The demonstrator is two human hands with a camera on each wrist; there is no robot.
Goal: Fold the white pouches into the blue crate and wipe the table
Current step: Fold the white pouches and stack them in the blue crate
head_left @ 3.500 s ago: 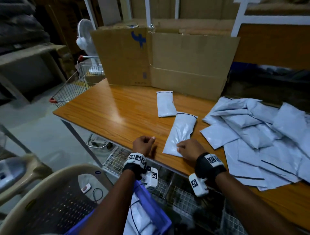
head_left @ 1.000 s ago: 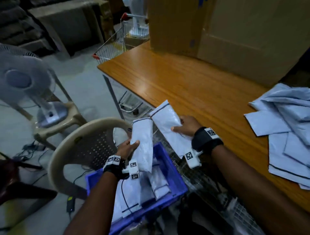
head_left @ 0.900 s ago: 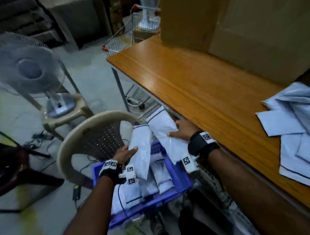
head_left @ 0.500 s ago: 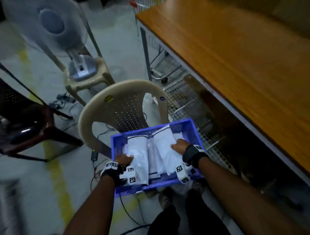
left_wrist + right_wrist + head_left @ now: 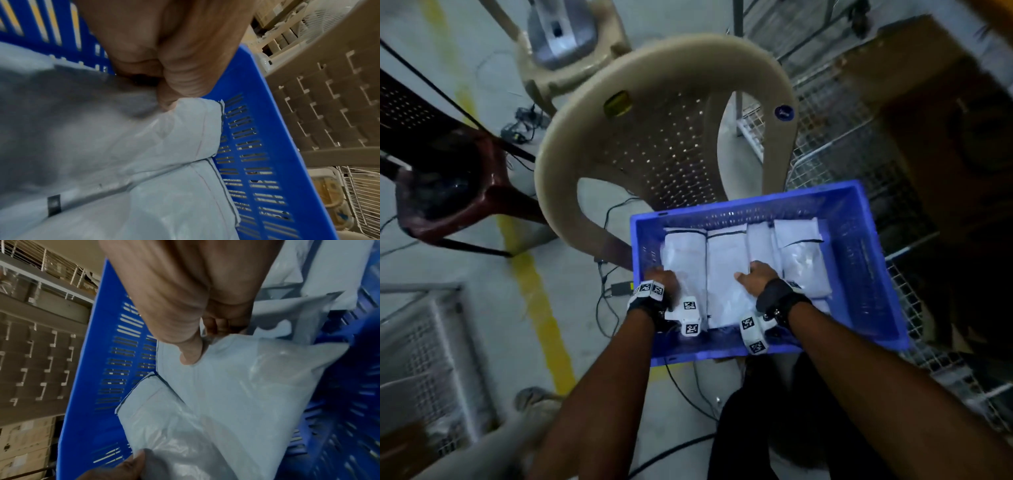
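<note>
The blue crate [image 5: 866, 260] sits low in front of me and holds several folded white pouches in a row. My left hand [image 5: 659, 275] grips the leftmost pouch [image 5: 685, 253] by its near end, thumb on top [image 5: 166, 104] and fingers curled beneath. My right hand [image 5: 751, 274] pinches the neighbouring pouch [image 5: 726, 263]; in the right wrist view the thumb [image 5: 190, 356] lies on that pouch [image 5: 236, 386] and the fingers curl under its edge. Both pouches lie against the crate's slotted far wall [image 5: 252, 154]. Two more pouches [image 5: 798, 253] lie to the right.
A beige plastic chair [image 5: 664, 102] stands just behind the crate, a maroon chair [image 5: 448, 192] to the left. A fan base on a stool [image 5: 561, 31] is farther off. Wire mesh racks [image 5: 825, 144] and a cardboard box [image 5: 928, 102] fill the right. Cables [image 5: 613, 308] cross the floor.
Both hands carried a pouch each from the table down into the crate. Since half a second ago the pouches have settled lower, side by side, and my view has dropped closer.
</note>
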